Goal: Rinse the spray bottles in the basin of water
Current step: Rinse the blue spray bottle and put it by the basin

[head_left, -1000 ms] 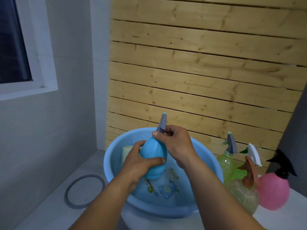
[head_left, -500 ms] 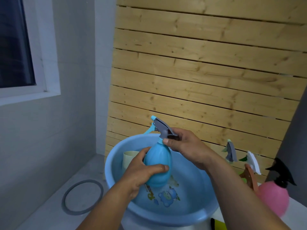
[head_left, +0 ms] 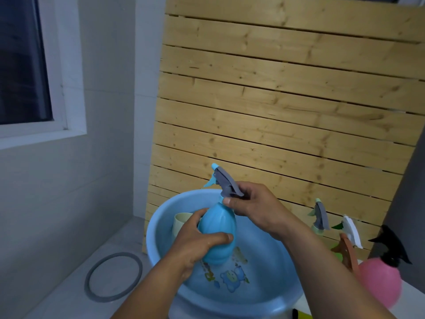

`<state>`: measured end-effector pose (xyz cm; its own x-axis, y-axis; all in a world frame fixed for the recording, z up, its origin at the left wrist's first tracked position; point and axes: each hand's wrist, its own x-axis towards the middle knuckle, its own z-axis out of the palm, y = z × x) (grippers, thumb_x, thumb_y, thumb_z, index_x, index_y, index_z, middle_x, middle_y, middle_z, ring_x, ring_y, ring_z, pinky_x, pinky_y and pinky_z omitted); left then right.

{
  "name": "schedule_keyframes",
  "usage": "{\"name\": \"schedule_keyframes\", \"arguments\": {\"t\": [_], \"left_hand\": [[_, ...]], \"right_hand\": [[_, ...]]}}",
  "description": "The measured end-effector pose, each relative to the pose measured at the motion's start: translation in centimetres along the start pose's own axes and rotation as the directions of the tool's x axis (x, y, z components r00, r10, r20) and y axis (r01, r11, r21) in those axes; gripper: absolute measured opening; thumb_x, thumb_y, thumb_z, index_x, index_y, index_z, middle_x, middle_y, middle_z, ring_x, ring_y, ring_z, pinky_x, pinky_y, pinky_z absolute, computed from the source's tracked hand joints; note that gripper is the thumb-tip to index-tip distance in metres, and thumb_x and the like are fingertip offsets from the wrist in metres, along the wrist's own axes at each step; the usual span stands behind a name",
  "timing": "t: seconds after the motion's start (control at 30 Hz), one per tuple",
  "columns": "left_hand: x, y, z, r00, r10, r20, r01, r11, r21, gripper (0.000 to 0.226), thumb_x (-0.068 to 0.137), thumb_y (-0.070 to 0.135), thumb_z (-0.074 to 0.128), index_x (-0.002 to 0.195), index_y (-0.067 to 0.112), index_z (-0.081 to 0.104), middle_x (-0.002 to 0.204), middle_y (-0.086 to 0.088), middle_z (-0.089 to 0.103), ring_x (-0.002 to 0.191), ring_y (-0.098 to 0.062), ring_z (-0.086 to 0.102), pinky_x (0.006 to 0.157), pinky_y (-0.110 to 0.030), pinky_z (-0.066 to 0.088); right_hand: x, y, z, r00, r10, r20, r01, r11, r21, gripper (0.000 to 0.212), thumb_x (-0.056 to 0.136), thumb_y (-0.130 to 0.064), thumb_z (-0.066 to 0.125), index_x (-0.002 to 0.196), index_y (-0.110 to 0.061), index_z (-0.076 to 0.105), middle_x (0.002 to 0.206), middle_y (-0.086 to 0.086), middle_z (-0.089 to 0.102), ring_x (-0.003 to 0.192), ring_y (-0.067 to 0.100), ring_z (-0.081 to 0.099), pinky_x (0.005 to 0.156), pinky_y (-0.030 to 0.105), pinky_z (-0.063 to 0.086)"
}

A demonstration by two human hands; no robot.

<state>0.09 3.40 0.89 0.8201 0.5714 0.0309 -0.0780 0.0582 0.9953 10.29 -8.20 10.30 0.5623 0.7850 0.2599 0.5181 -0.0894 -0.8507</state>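
1. Blue bottle point(head_left: 217, 236) is held over the basin point(head_left: 161, 245), upright with a slight tilt; long axis runs near vertical, nozzle pointing up and left. Bottom looks just above the water, can't tell if it touches.
2. Left hand point(head_left: 195, 247) wraps the body: thumb across the front, fingers curled round the back.
3. Right hand point(head_left: 250, 206) pinches the neck right under the grey spray head point(head_left: 226, 183), thumb in front, fingers closed behind.
4. Key relation: head sits directly above the body, right hand on top, left below. Both on the same axis, so a twist of the right hand against the left would likely unscrew the head; that's my read of the step.
5. Beige cup point(head_left: 181, 223) sits in the basin just behind the left hand.
6. Other bottles wait at right, outside the basin: green bottle point(head_left: 319, 217), brown bottle point(head_left: 345, 247), pink bottle point(head_left: 379, 282).
7. Risk: wet plastic, body could slip in the left grip under torque.
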Motion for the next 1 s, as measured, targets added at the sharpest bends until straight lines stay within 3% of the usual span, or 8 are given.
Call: {"name": "schedule_keyframes", "arguments": {"t": [0.07,0.17,0.27,0.47,0.6,0.83,1.0], "left_hand": [[0.0,0.0,0.0,1.000,0.006,0.002,-0.006,1.000,0.013,0.076,0.048,0.031,0.090,0.116,0.042,0.057,0.106,0.010,0.068,0.091,-0.011,0.069,0.073,-0.033,0.060],[0.0,0.1,0.1,1.000,0.009,0.012,-0.010,1.000,0.028,0.076,0.045,0.033,0.089,0.114,0.041,0.058,0.106,0.011,0.067,0.091,-0.010,0.068,0.073,-0.032,0.060],[0.0,0.1,0.1,1.000,0.008,0.012,-0.008,1.000,0.027,0.074,0.047,0.031,0.091,0.112,0.042,0.058,0.105,0.011,0.067,0.090,-0.010,0.068,0.071,-0.030,0.059],[-0.1,0.0,0.0,1.000,0.010,0.020,-0.010,1.000,0.027,0.070,0.054,0.027,0.093,0.112,0.043,0.057,0.106,0.010,0.066,0.091,-0.012,0.068,0.068,-0.030,0.059],[-0.1,0.0,0.0,1.000,0.015,0.026,-0.016,0.999,0.041,0.072,0.057,0.025,0.092,0.116,0.042,0.056,0.109,0.009,0.065,0.094,-0.013,0.067,0.074,-0.033,0.060],[-0.1,0.2,0.0,0.999,0.006,0.033,-0.007,1.000,0.030,0.074,0.053,0.026,0.092,0.116,0.042,0.057,0.110,0.007,0.067,0.095,-0.015,0.068,0.076,-0.036,0.060],[-0.1,0.1,0.0,0.999,-0.002,0.052,0.000,0.999,0.038,0.072,0.053,0.029,0.092,0.113,0.045,0.056,0.109,0.009,0.065,0.095,-0.014,0.067,0.076,-0.035,0.060]], "right_hand": [[-0.2,0.2,0.2,1.000,0.009,0.007,-0.009,1.000,0.009,0.017,0.092,-0.009,0.065,0.108,-0.008,0.069,0.106,0.015,0.071,0.100,0.026,0.068,0.096,0.049,0.051],[-0.1,0.4,0.1,0.999,0.029,0.019,-0.028,0.999,-0.030,0.016,0.094,-0.013,0.062,0.107,-0.007,0.069,0.106,0.018,0.070,0.093,0.020,0.066,0.096,0.052,0.049],[0.1,0.6,0.2,0.999,0.041,0.006,-0.041,0.999,-0.019,0.015,0.092,-0.015,0.065,0.106,-0.010,0.070,0.104,0.015,0.071,0.095,0.021,0.068,0.094,0.048,0.052],[-0.3,2.0,1.6,0.988,0.023,-0.153,-0.001,0.990,0.139,0.011,0.085,-0.022,0.074,0.095,-0.020,0.072,0.089,0.009,0.070,0.083,0.017,0.068,0.083,0.040,0.059],[-0.5,2.4,1.5,0.992,0.007,-0.125,0.016,0.983,0.181,0.011,0.086,-0.020,0.074,0.096,-0.025,0.073,0.084,-0.004,0.071,0.084,0.012,0.069,0.081,0.033,0.059],[-0.9,2.9,1.4,0.996,0.017,-0.093,0.010,0.957,0.290,0.015,0.093,-0.017,0.065,0.105,-0.015,0.072,0.104,0.011,0.073,0.101,0.028,0.068,0.092,0.043,0.055],[-0.7,2.9,1.7,0.986,0.048,-0.162,0.000,0.959,0.282,0.012,0.082,-0.021,0.077,0.093,-0.020,0.072,0.087,0.001,0.074,0.086,0.017,0.071,0.078,0.029,0.059]]}}
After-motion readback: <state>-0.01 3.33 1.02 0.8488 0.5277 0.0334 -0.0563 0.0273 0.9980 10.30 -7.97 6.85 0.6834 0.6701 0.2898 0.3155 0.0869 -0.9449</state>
